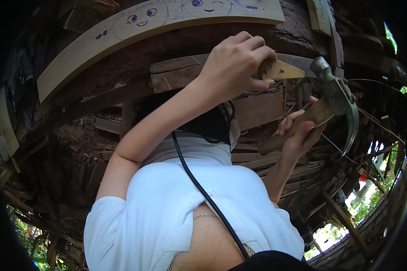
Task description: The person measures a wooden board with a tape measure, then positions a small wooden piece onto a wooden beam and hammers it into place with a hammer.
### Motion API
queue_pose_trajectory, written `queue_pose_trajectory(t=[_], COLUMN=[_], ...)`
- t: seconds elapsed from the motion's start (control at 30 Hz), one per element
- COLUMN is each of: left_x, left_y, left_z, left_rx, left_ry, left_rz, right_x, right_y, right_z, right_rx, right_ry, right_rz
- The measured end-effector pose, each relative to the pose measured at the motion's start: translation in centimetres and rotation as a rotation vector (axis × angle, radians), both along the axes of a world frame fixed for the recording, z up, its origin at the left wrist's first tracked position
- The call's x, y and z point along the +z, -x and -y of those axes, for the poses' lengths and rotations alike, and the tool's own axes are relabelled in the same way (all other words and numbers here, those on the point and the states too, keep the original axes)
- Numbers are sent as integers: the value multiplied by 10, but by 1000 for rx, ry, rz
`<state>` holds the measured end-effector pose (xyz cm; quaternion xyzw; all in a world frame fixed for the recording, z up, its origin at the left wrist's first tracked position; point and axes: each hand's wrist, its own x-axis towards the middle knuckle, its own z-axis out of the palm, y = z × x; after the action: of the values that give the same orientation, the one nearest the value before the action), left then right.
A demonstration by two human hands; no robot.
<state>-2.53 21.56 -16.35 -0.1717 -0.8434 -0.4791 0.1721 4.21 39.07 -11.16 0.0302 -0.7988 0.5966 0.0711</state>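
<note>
My left hand (239, 63) is closed on a small tapered piece of wood (287, 71), with its pointed end toward the right. Small dark marks, possibly nails or holes, show on the piece. My right hand (298, 135) grips a claw hammer (334, 92) by its wooden handle, close below the metal head. The hammer's face points up beside the wood's tip, with a small gap visible between them. Its curved claw hangs down on the right.
A long pale plank (90, 56) with smiling faces drawn in blue ink lies across a dark beam at the top. Scrap wood (257, 110) is piled below and around. A black cable (194, 176) runs down over my white shirt (167, 217).
</note>
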Motion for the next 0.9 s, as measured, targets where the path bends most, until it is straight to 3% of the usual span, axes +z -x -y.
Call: queue_pose_trajectory(t=[0.07,0.23,0.4,0.6,0.9], left_x=[-5,-8,-5,-5,-7], left_y=[-3,0,8,19,24], left_z=[-9,-11,-23,-31,-26], left_rx=[18,-4,-1,2,21], left_ry=[149,156,173,61,-44], left_rz=[-39,-46,-57,21,114], right_x=[-1,-1,13,1,-3], right_y=[-2,-5,3,1,7], right_z=[-6,-19,-19,-18,-19], right_rx=[-15,-93,-185,-206,-175], right_ry=[-2,27,84,119,132], right_rz=[-37,-18,-164,16,60])
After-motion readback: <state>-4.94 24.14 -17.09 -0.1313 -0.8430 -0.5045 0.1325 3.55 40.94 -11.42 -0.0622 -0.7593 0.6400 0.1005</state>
